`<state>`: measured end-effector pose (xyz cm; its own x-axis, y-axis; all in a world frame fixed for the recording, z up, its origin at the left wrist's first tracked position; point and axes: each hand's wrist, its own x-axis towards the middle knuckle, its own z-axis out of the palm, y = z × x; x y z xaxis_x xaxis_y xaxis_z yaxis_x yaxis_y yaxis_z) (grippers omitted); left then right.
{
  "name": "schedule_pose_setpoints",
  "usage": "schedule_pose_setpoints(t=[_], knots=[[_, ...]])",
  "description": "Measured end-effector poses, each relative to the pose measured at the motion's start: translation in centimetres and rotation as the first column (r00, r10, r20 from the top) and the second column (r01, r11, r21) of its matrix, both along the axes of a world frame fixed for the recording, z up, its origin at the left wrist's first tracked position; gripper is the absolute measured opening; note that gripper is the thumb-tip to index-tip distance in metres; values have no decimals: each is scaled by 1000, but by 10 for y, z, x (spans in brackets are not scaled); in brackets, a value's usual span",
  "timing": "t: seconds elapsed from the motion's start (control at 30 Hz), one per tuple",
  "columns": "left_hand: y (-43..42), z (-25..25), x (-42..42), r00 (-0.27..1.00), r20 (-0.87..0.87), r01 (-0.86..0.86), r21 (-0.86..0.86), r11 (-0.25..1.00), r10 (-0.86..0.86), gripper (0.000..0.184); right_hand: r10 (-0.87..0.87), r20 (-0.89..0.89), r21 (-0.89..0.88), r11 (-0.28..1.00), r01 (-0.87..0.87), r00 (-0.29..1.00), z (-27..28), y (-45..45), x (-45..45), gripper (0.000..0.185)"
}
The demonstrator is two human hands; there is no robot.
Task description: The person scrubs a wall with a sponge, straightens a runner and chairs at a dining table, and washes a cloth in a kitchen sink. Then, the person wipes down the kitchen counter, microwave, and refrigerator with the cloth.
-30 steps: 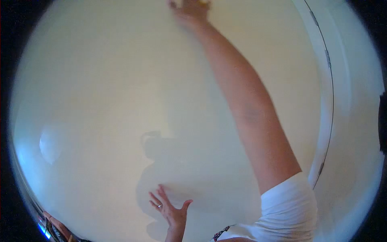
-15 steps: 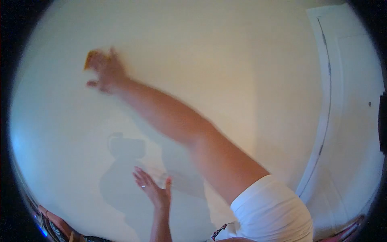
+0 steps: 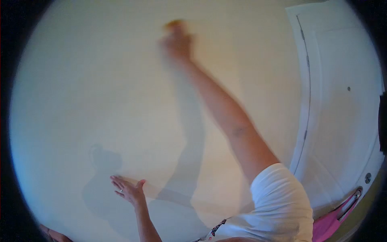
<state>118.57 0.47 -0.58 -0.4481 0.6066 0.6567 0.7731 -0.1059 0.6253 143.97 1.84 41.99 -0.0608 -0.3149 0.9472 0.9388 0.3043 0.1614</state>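
Note:
My right hand [image 3: 177, 45] is raised high against the pale wall [image 3: 121, 101], blurred by motion, its arm stretched up from a white sleeve. It holds a yellow-orange object [image 3: 174, 24], likely a sponge or cloth, at its fingertips against the wall; its exact shape is smeared. Lower down, my left hand [image 3: 130, 190] is beside the wall with its fingers spread and a ring on one finger. Nothing is in that hand. Shadows of my head and arm fall on the wall between and around the hands.
A white door [image 3: 338, 117] with hinges and a round metal lock [image 3: 367, 178] stands at the right. Pink fabric [image 3: 327, 226] hangs at the lower right. Part of a brown object [image 3: 56, 236] shows at the lower left edge.
Since half a second ago, my right hand has swept from the upper left toward the upper middle with the yellow-orange object. The view has shifted, showing more of the door and the pink fabric.

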Motion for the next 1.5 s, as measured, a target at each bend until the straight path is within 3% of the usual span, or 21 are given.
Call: schedule_pose_setpoints(t=[0.03,0.1,0.17,0.23,0.33,0.4,0.47,0.5,0.53,0.63,0.7,0.83,0.87,0.97,1.1,1.13,1.2,1.27,1.3,1.4,1.5], knots=[[-5,1,-3,1000,13,-7,-10,1000,7,127,264,121,-282,933,-222,957,-32,-29,-57,52],[-9,6,-4,999,-7,-37,-3,999,37,128,272,266,-473,873,-120,925,-84,-10,-139,82],[-22,8,-11,997,65,-33,-39,999,35,129,309,546,-404,911,-78,779,-130,13,-178,84],[-25,9,-15,996,66,-54,-77,996,59,129,305,580,-377,923,-83,756,-130,23,-162,78],[13,-15,-31,991,23,-133,-69,989,135,129,187,331,-515,857,11,925,-105,-7,-51,72],[17,-12,-37,991,-42,-129,-30,991,128,128,-175,78,-112,977,183,981,-89,6,54,59],[17,-13,-46,993,-42,-114,-2,994,113,127,-117,-267,-176,982,71,957,-84,-8,153,54],[14,-9,-47,997,-45,-63,59,996,66,126,-482,-388,36,844,536,785,-98,3,182,51],[12,-5,-50,996,-56,-73,33,997,75,126,-485,-382,8,850,527,787,-105,-6,151,51],[9,3,-61,998,-35,-50,-39,998,48,125,30,-238,-151,986,-67,971,-126,12,4,59],[1,8,-69,997,-70,-18,-4,1000,18,123,122,-13,-258,958,-122,992,-179,27,-145,74],[-27,13,-91,993,-120,-24,-97,995,12,116,637,155,-682,623,-384,755,-259,32,-338,89],[-34,5,-98,992,-122,-22,-67,998,14,109,477,430,-487,837,-248,767,-270,47,-358,85],[-60,-56,-153,993,-110,-57,-47,997,52,96,618,226,-665,663,-344,753,-250,37,-305,81],[-154,-138,-238,961,-45,-276,-189,942,272,75,149,-42,-421,894,-153,988,-224,7,-97,76],[-181,-161,-256,957,-72,-287,-84,954,282,73,86,-181,-320,937,-142,980,-223,2,-53,71],[-230,-189,-252,882,-12,-452,-311,836,472,75,59,-322,-224,965,-136,945,-221,2,-2,66],[-235,-202,-251,906,61,-379,-323,867,419,75,-405,-443,-223,914,339,800,-228,15,-12,63],[-231,-211,-249,922,141,-305,-314,899,361,76,80,-386,-223,959,-178,919,-215,-7,-72,67],[-185,-178,-210,965,110,-212,-206,955,237,76,443,-53,-443,792,-419,895,-245,2,-242,79],[-157,-137,-167,979,94,-160,-183,970,179,75,442,219,-475,827,-301,870,-254,16,-306,77]])
